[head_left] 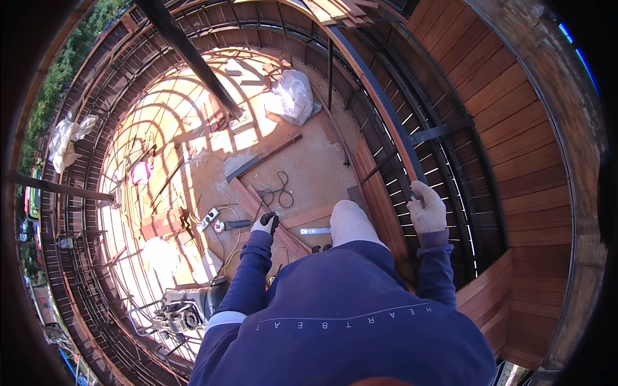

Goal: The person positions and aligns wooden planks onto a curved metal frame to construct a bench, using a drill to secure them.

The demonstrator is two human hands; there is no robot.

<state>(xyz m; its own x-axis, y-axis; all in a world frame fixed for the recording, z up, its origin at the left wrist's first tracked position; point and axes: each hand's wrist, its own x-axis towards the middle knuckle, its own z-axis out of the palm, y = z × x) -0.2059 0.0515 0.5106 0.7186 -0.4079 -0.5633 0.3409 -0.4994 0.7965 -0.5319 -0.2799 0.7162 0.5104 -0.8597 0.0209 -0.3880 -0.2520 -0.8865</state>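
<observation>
My left hand [262, 224], in a pale glove, is closed around a small black object [270, 219] whose kind I cannot make out. It hovers over reddish wooden boards [293, 239] lying on the floor. To the right, my right hand [429, 209], in a whitish glove, has its fingers curled at the near end of a dark curved metal rail [380, 106]. My palm and sleeve hide where the rail continues. Left of my left hand lie a grey cylindrical tool [239, 224] and a white power strip [208, 220] with cables.
A clear plastic bag [293, 96] sits at the far side near wood offcuts. A dark post [193, 61] rises from the floor. A machine with a tubular frame [180, 315] stands at lower left. Slatted wooden seating [515, 154] curves along the right. A black cable [278, 191] loops ahead.
</observation>
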